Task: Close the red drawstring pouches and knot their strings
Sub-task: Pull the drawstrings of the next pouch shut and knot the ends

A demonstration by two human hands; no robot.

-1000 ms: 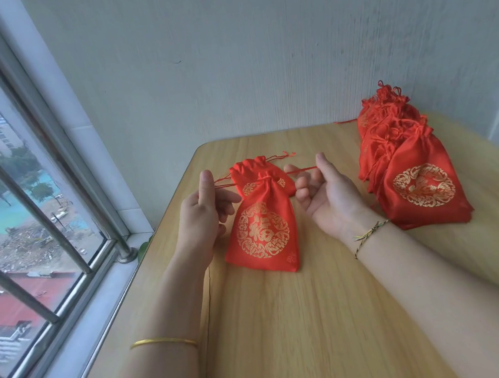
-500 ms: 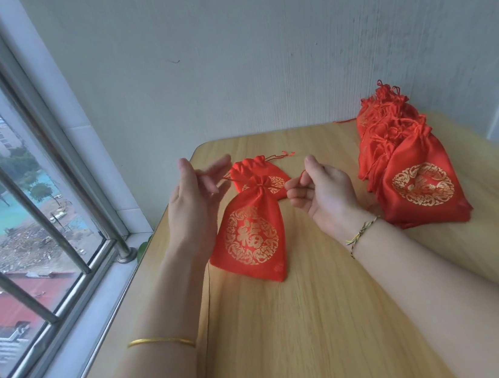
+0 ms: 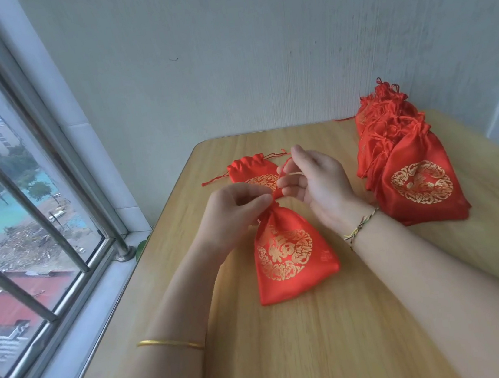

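Note:
A red drawstring pouch [image 3: 291, 253] with a gold round emblem lies on the wooden table [image 3: 342, 351], its neck gathered tight. My left hand [image 3: 232, 213] pinches the gathered neck and string at the pouch's top. My right hand [image 3: 317, 180] holds the red string [image 3: 283, 165] just above the neck, fingers curled. Behind my hands lies a second red pouch [image 3: 247, 171], partly hidden, its strings trailing left and right. A pile of several red pouches [image 3: 406, 161] rests at the right.
A window [image 3: 17, 219] with metal bars runs along the left, its sill next to the table's left edge. A grey wall [image 3: 254, 45] stands behind the table. The pile of pouches reaches close to the right edge.
Both hands have come together over the pouch's neck from a wide pull apart. The pouch has slid nearer to me and lies closer to the table's middle.

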